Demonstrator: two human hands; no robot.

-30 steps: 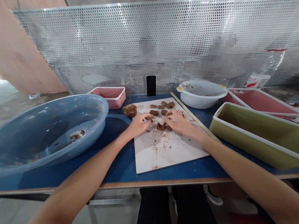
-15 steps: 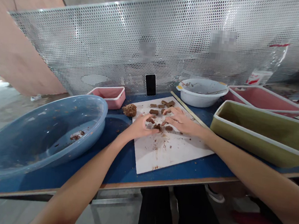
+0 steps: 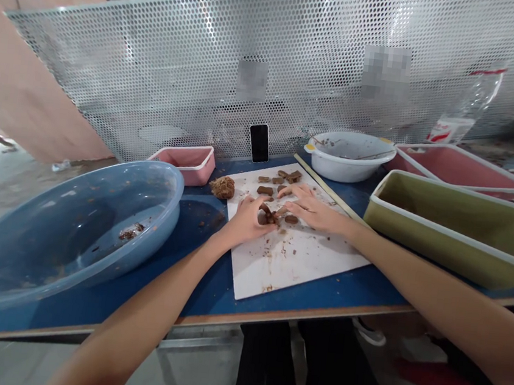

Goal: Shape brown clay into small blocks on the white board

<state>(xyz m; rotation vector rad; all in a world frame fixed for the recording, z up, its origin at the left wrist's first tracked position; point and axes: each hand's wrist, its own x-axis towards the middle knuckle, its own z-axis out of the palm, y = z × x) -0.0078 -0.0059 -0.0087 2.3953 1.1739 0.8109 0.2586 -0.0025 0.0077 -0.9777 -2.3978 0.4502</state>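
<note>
On the white board lie several short brown clay-like pieces and scattered crumbs. My left hand curls its thumb and fingers around a small brown clay-like lump at the board's left middle. Opposite it, my right hand reaches in from the right, its fingers spread and the tips close to that same lump; whether they touch it I cannot tell. One separate brown piece rests under the right palm's near side. A rough brown clump sits at the board's left edge.
A large blue basin stands left, with a pink tray behind it. A phone leans upright against the perforated metal screen. To the right are a stick, a white basin, a green planter and a pink planter.
My left hand has moved slightly right and closed in around the brown lump. The right hand stays nearly in place, its fingers still spread. The view has shifted slightly.
</note>
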